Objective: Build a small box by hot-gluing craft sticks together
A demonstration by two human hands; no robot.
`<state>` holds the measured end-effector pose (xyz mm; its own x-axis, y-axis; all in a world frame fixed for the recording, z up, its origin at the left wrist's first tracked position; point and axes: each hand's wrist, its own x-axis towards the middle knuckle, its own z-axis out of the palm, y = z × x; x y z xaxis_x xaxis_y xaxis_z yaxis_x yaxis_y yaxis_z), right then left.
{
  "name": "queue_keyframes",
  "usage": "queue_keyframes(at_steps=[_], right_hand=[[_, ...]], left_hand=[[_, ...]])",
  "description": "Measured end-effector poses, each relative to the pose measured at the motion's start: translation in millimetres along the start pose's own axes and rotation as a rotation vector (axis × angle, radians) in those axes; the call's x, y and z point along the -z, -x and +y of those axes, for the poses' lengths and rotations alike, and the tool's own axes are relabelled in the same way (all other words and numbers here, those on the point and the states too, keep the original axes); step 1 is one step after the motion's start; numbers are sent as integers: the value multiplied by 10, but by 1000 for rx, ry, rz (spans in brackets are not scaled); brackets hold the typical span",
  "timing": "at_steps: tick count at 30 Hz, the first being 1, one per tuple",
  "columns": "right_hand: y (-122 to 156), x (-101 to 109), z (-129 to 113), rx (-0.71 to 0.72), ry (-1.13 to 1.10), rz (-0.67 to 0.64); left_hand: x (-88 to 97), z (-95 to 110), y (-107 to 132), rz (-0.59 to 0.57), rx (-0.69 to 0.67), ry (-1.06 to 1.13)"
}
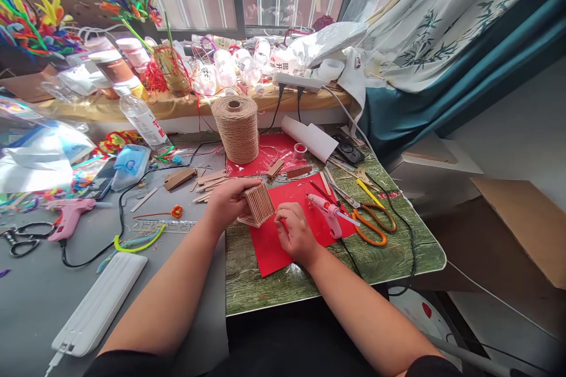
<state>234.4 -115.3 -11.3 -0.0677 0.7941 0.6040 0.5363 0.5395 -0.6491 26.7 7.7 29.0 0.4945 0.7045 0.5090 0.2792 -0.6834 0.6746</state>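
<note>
My left hand point(229, 203) grips a small slatted box point(260, 205) built from thin wooden sticks, holding it tilted over the red sheet point(269, 250). Close to the box's right side is my right hand point(292, 227), its fingers curled together; whatever they may pinch is hidden or too small to name. A pink glue gun point(326, 212) with a clear glue stick in its back rests to the right of that hand. Loose wooden sticks point(211, 182) lie in a pile beyond my left hand.
Orange-handled scissors point(374, 224) and a yellow pen-like tool point(369, 193) lie at right, near a black cable. A twine spool point(235, 129) stands behind the box. At left are a second pink glue gun point(73, 215), a white power strip point(99, 306) and a plastic bottle point(144, 121).
</note>
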Motion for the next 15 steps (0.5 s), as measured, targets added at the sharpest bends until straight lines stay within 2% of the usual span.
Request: queue_keyframes(at_steps=[7, 11, 15], right_hand=[[-24, 24, 41, -127, -164, 207], [-28, 10, 62, -109, -172, 175], [-38, -15, 65, -47, -163, 89]], left_hand=[[21, -43, 5, 27, 44, -28], [33, -62, 8, 52, 65, -49], [12, -38, 4, 25, 17, -41]])
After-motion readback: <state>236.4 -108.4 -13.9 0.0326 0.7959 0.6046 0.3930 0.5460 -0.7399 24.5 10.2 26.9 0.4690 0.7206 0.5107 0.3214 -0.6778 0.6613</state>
